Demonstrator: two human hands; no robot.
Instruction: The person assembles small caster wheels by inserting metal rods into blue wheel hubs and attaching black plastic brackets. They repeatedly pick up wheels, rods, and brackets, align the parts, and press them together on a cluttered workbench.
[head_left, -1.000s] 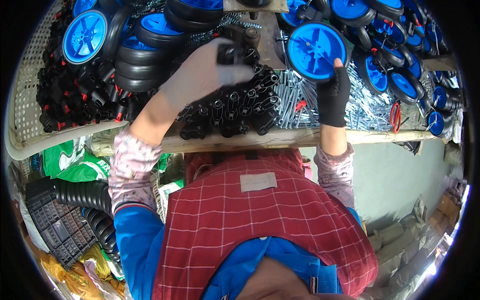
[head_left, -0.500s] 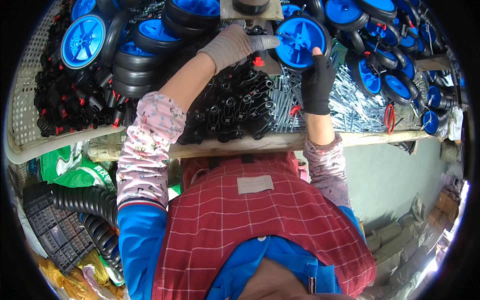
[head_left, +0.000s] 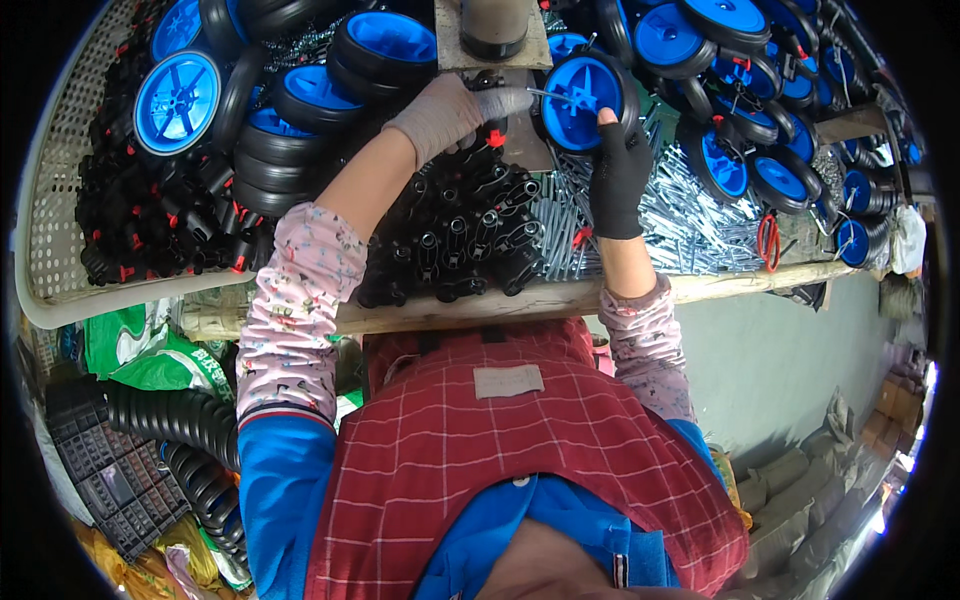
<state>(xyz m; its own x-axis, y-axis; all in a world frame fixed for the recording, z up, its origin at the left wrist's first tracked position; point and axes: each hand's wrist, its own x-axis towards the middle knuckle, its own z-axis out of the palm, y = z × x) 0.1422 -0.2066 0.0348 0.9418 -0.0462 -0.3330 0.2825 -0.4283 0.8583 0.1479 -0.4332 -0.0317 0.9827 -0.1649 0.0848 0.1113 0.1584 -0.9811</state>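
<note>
My right hand [head_left: 620,175], in a black glove with a bare thumb tip, grips a blue wheel with a black tyre [head_left: 578,112]. The thumb lies on its blue face. A thin metal pin [head_left: 545,93] spans from the hub to the fingertips of my left hand [head_left: 450,115]. That hand wears a grey glove; its thumb and finger are closed at the pin's outer end, and its other fingers are partly hidden. Just below it shows a red tab [head_left: 495,138] on a dark part; whether my left hand holds this too is unclear.
A block with a dark metal post [head_left: 494,30] stands beyond my hands. Black plastic fittings [head_left: 460,230] and loose metal pins [head_left: 690,230] cover the bench by its wooden edge [head_left: 510,300]. Blue wheels [head_left: 178,103] are piled on both sides. Red-handled pliers [head_left: 768,242] lie at right.
My left hand has drawn slightly left, away from the wheel, and more of the pin shows between them. The wheel has turned a little edge-on in my right hand.
</note>
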